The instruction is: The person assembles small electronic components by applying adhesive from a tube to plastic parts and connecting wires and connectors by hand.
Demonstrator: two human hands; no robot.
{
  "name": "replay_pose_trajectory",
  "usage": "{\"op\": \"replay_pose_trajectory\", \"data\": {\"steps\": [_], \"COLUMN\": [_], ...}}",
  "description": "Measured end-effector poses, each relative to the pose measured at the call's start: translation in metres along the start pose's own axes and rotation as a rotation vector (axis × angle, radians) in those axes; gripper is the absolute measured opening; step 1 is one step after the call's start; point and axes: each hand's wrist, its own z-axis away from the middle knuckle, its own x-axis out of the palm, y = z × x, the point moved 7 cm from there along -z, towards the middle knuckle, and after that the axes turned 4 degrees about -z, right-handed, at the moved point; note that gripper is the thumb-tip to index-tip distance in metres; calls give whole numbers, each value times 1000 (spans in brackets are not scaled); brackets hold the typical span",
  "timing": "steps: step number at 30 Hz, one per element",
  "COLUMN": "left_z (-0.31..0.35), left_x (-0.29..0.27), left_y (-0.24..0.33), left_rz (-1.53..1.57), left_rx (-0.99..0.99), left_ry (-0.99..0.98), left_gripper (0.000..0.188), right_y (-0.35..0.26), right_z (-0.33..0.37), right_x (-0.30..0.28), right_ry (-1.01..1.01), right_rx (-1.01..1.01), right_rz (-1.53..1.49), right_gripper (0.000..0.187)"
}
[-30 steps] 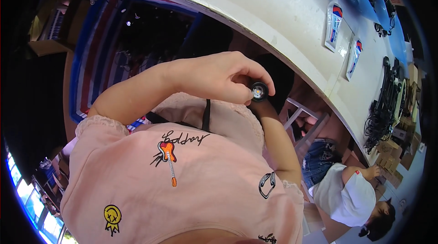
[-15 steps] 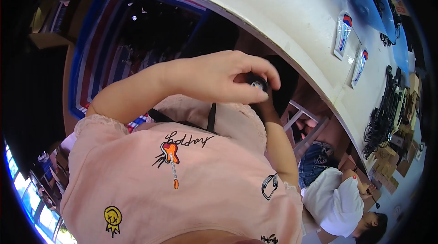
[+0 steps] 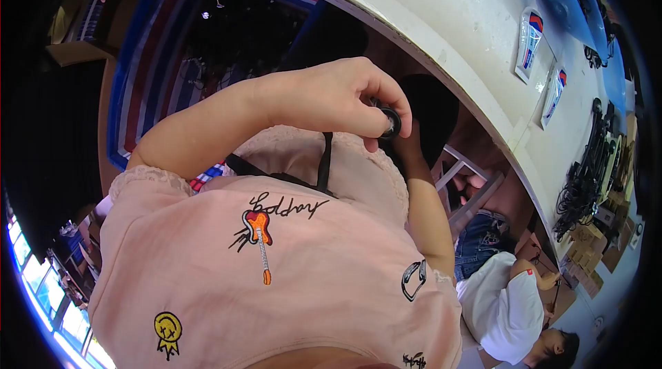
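My left hand (image 3: 355, 96) reaches across from the left, with thumb and fingers closed round a small black round part (image 3: 391, 123) with a pale centre. The rest of that part is covered by the fingers. My right hand (image 3: 408, 143) is just behind and below it, in shadow. Its fingers are hidden by my left hand and the black part, so its grip does not show. Both hands are in front of my chest, off the near edge of the white table (image 3: 441, 45).
Two white tubes, one nearer the far side (image 3: 529, 45) and one closer (image 3: 554, 96), lie on the table. Bundled black cables (image 3: 586, 169) and cardboard boxes (image 3: 586, 255) are at right. A striped bag (image 3: 155, 72) with dark items stands left. Another person (image 3: 503, 307) sits at lower right.
My left hand has tilted and drawn slightly left and up, its fingers closing further over the black part. The seated person's arm has shifted.
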Motion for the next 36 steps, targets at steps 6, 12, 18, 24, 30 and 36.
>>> {"op": "replay_pose_trajectory", "data": {"steps": [6, 12, 18, 24, 30, 36], "left_z": [-8, 0, 9, 9, 25, 12], "left_x": [-3, -12, -30, -25, -47, -56], "left_y": [1, 19, 42, 27, 43, 26], "left_rz": [67, 241, -420, 187, 62, 354], "left_rx": [-11, 156, 622, 692, 821, 821], "left_ry": [44, -30, 227, 98, 194, 159], "left_gripper": [19, 35, 36, 33, 39, 40], "right_y": [21, -96, -245, -307, -310, -320], "right_z": [-7, 21, 13, -119, -176, -143], "right_x": [-4, -28, -108, -156, -156, -147], "right_ry": [62, -185, -85, 418, 486, 479], "right_rx": [-14, -31, -228, -609, -664, -737], "right_rz": [-42, 580, 251, 626, 879, 1005], "right_gripper": [20, 22, 16, 19, 18, 15]}}
